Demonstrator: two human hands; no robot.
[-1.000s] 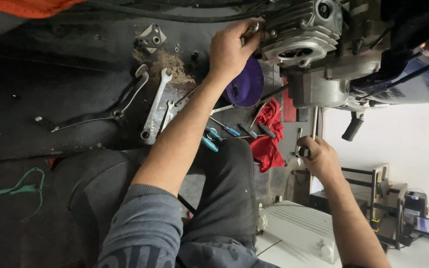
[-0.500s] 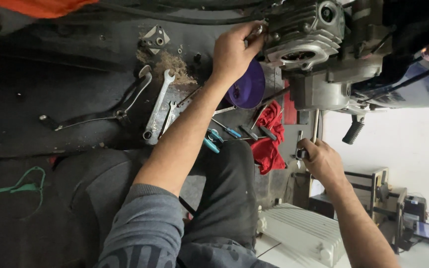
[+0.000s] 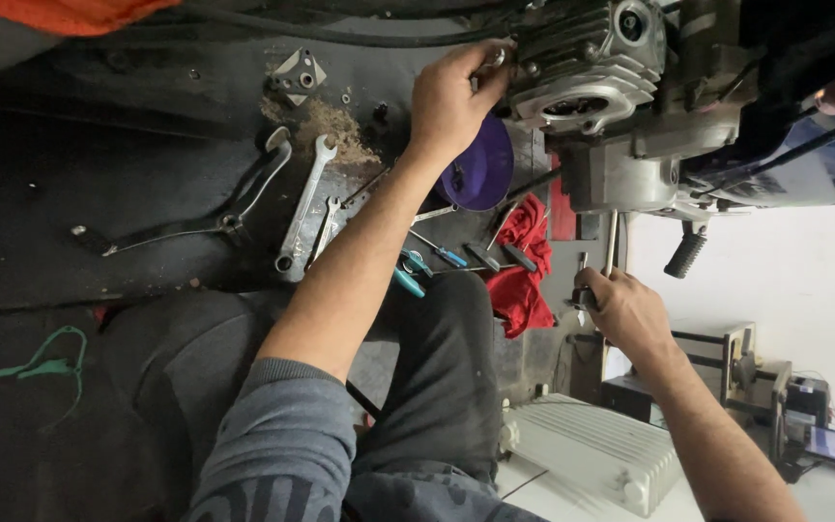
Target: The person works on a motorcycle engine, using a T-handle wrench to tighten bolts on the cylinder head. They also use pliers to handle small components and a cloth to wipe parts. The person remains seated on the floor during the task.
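Observation:
My left hand reaches up to the finned cylinder of a silver motorcycle engine. Its fingers pinch a small metal fastener at the engine's edge. My right hand is closed around the dark handle of a long thin metal rod tool, which points up to the engine's underside. A purple bowl sits just below my left wrist. My dark trouser leg lies between my arms.
On the dark floor lie a red rag, screwdrivers, teal-handled pliers, combination wrenches, a bent lever, a sawdust pile and a green cord. A black rubber footpeg and a white ribbed cover are at the right.
Both hands stay where they were, the left at the cylinder and the right on the rod tool. Only the view has shifted slightly.

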